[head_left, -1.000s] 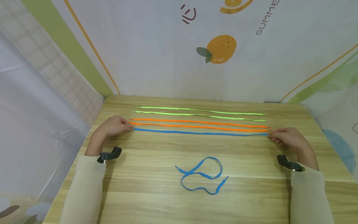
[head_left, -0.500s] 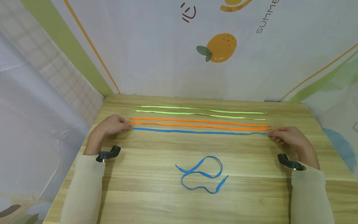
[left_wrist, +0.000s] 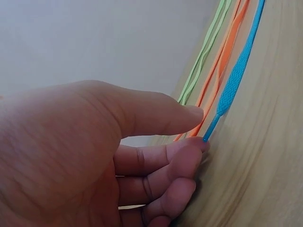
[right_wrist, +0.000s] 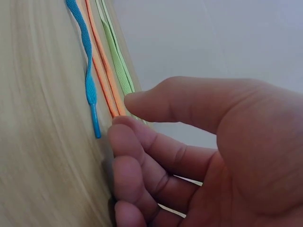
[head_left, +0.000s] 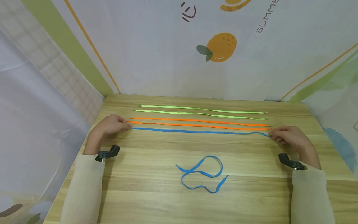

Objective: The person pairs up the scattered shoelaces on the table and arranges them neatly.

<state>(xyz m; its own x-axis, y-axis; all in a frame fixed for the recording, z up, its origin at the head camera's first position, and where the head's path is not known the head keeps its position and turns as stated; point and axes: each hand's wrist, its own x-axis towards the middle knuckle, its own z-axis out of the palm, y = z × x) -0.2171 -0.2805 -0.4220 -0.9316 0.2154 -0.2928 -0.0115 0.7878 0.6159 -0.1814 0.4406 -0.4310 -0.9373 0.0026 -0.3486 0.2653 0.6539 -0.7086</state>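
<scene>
A blue shoelace (head_left: 193, 132) lies stretched across the table, nearest of a group of laces, with a slight bend near its right end. My left hand (head_left: 114, 123) is at its left tip. In the left wrist view, the thumb (left_wrist: 163, 113) is apart from the index finger, and the lace's tip meets the index fingertip (left_wrist: 196, 142). My right hand (head_left: 288, 135) is beside the other end. In the right wrist view that plastic tip (right_wrist: 95, 120) lies free on the wood, left of the loosely curled fingers (right_wrist: 130, 142); thumb and index finger are apart.
Two orange laces (head_left: 195, 125) and two lime-green laces (head_left: 195, 114) run roughly parallel beyond the blue one. A second blue shoelace (head_left: 199, 187) lies looped nearer on the wooden table (head_left: 145, 199). A printed cloth (head_left: 156, 62) hangs behind.
The right end of the straight blue lace has shifted slightly nearer, and a small bend shows there. My right hand has moved a little to the right; my left hand is almost still.
</scene>
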